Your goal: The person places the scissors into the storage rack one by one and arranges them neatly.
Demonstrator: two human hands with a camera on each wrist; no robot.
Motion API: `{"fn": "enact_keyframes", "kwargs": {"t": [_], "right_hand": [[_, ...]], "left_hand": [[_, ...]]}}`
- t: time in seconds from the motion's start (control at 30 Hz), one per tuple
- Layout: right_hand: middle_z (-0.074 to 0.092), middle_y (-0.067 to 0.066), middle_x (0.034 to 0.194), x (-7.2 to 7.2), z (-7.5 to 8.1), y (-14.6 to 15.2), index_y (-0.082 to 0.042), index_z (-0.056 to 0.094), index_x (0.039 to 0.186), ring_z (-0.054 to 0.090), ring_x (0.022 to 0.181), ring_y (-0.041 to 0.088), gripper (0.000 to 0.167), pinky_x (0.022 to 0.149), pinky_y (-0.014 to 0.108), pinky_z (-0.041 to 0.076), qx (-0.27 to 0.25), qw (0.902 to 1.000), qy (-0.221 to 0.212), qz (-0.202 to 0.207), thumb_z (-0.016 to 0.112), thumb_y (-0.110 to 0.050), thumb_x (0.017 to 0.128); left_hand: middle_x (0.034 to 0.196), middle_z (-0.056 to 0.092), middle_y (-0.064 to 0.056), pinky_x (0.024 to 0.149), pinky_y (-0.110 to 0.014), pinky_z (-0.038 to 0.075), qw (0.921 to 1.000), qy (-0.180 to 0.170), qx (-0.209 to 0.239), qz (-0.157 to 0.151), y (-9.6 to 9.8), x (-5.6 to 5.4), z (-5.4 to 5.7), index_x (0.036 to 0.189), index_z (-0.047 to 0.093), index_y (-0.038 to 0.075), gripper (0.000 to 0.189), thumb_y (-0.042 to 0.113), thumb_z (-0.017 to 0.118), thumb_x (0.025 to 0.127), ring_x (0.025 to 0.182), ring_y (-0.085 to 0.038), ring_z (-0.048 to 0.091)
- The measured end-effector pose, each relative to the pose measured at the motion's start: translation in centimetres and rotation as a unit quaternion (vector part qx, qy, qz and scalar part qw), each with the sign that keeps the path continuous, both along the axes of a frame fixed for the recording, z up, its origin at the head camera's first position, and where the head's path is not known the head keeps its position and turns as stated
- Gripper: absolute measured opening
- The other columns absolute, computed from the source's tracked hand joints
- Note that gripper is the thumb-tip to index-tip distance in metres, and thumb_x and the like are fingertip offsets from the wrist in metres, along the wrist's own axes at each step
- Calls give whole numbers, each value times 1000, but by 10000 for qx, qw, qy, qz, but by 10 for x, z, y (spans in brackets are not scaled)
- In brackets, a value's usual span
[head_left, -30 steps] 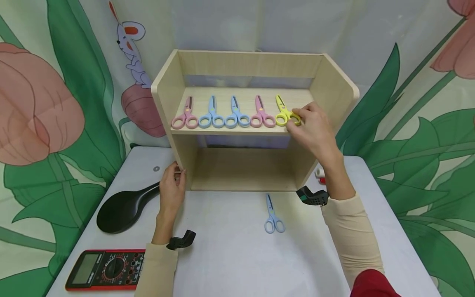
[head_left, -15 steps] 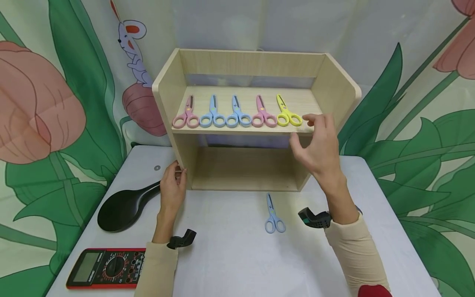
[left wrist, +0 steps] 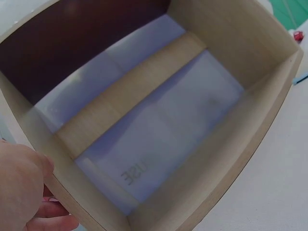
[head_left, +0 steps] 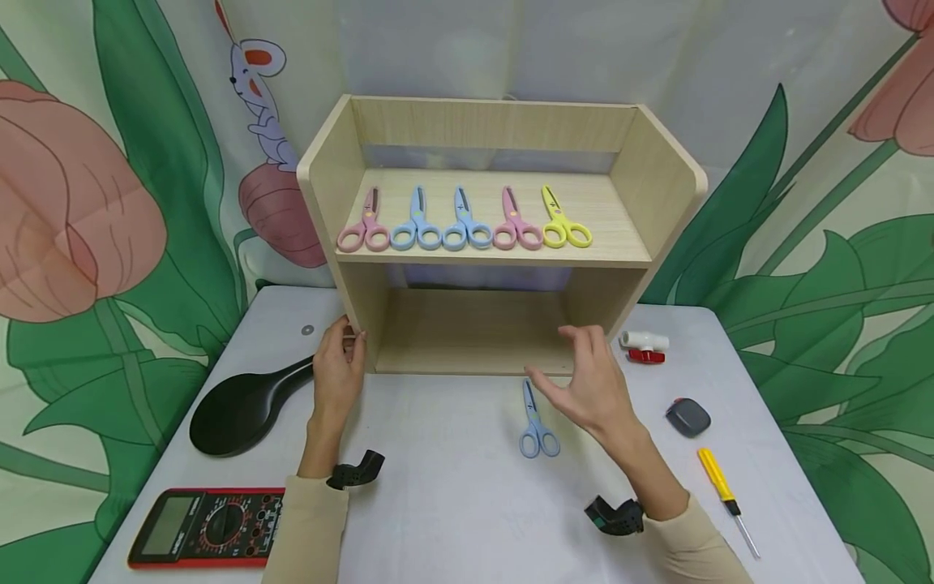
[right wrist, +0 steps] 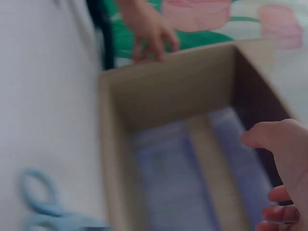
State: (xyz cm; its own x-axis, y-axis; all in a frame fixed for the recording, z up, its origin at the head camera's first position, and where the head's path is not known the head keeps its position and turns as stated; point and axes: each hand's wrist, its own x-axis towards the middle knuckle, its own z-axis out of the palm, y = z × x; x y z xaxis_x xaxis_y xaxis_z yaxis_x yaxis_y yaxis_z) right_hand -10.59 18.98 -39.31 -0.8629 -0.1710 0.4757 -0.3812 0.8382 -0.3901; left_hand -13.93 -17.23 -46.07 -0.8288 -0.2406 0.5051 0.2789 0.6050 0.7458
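Note:
My left hand (head_left: pixel 339 365) grips the front edge of the left side panel of a small wooden shelf (head_left: pixel 474 328); in the left wrist view, thumb and fingers (left wrist: pixel 50 222) lie on either side of that edge. My right hand (head_left: pixel 594 385), fingers spread and holding nothing, hovers in front of the lower compartment. Just left of its thumb, light blue scissors (head_left: pixel 536 430) lie on the table, blades toward the shelf. On the upper board stands a row: pink scissors (head_left: pixel 366 227), two light blue pairs, another pink pair and yellow scissors (head_left: pixel 562 223), all with handles at the front.
Left on the white table (head_left: pixel 452 503) lie a black ladle-like utensil (head_left: pixel 237 414), a red-and-black multimeter (head_left: pixel 207 527) and a small washer (head_left: pixel 307 330). At right are a white-and-red valve (head_left: pixel 645 345), a dark tape measure (head_left: pixel 688 417) and a yellow-handled screwdriver (head_left: pixel 718 478).
My right hand has let go of the yellow scissors on the upper board and moved down and left toward the blue scissors on the table. The left hand has stayed put.

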Motion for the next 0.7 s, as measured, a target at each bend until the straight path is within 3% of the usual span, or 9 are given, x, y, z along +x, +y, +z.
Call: {"fn": "enact_keyframes", "kwargs": {"t": [0.23, 0.37, 0.57, 0.7], "right_hand": [[55, 17, 119, 22, -54, -1, 1, 53, 132, 58, 104, 31, 81, 85, 47, 58, 406, 9958, -818, -22, 83, -49, 75], [57, 16, 115, 33, -77, 0, 2, 57, 130, 58, 95, 28, 84, 77, 41, 57, 720, 9906, -1161, -42, 84, -53, 72], [60, 14, 103, 44, -94, 0, 4, 66, 118, 54, 79, 20, 74, 64, 34, 51, 1277, 9771, -1700, -26, 84, -51, 72], [60, 12, 98, 46, -98, 1, 3, 69, 109, 53, 71, 17, 60, 55, 32, 50, 1376, 9748, -1751, -96, 81, -44, 74]], "left_hand": [[114, 62, -24, 75, -47, 63, 10000, 40, 36, -2, 0, 0, -1, 131, 55, -4, 34, 10, 60, 100, 96, -35, 70], [113, 62, -24, 74, -46, 63, 10000, 67, 33, -11, 0, -1, -1, 130, 55, -4, 34, 10, 61, 100, 95, -35, 70], [113, 62, -25, 74, -47, 63, 10000, 82, 37, 11, -1, 0, -1, 129, 56, -4, 33, 9, 61, 100, 94, -36, 70], [113, 62, -25, 74, -47, 63, 10000, 75, 2, 0, -1, 0, 0, 129, 55, -4, 33, 9, 61, 100, 95, -36, 70]]}}
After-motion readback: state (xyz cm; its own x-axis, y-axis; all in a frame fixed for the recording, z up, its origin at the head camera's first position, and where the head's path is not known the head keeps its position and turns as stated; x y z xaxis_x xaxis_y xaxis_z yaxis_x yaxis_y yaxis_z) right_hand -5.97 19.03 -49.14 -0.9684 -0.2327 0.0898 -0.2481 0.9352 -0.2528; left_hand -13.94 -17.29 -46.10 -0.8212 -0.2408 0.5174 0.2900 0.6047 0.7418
